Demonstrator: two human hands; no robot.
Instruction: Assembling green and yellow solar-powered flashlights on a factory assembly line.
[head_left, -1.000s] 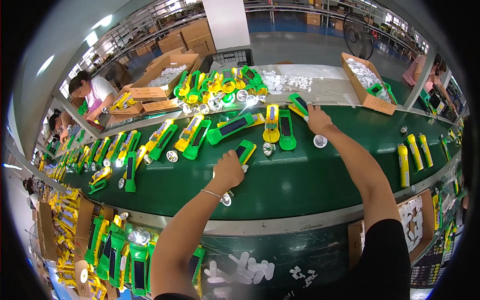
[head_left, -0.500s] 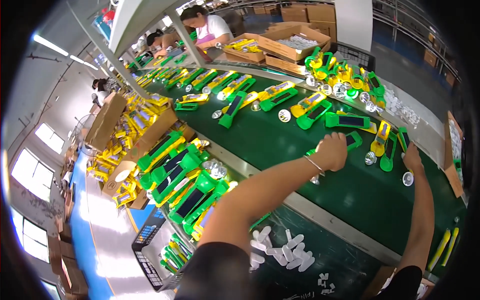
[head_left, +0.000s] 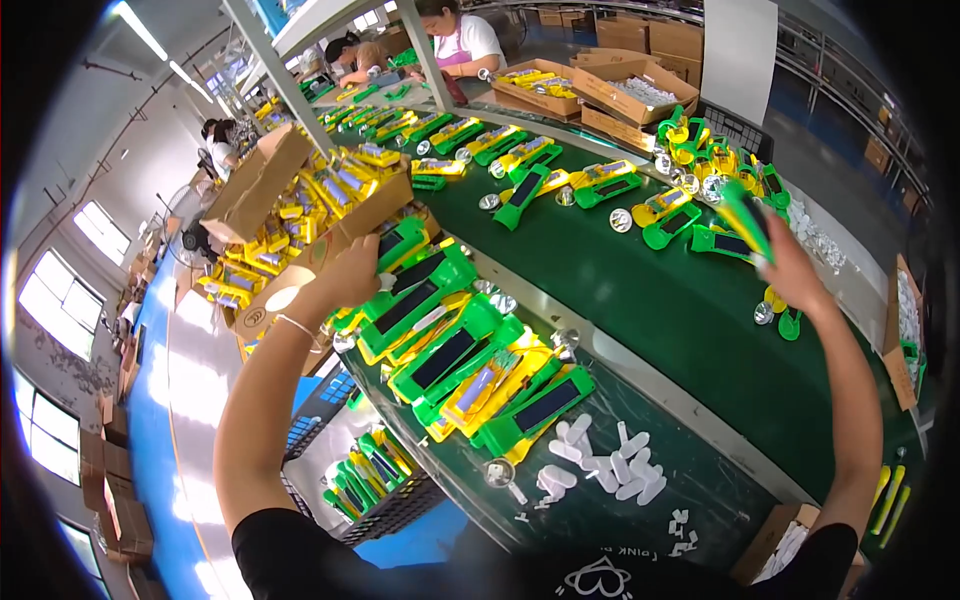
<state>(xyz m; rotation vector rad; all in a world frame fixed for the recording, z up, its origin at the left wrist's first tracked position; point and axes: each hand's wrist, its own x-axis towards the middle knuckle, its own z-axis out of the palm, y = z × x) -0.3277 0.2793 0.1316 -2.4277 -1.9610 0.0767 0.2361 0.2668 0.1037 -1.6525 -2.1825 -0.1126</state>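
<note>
Reaching left, the left hand (head_left: 352,272) grasps a green casing (head_left: 400,243) atop the near pile; the right hand (head_left: 785,275) grips another green casing (head_left: 745,215) above the surface (head_left: 640,290). Many pieces remain unsorted.

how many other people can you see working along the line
3: one in a white top with pink apron at top centre, one bent over just left, one far left behind boxes. More may be hidden.
</note>
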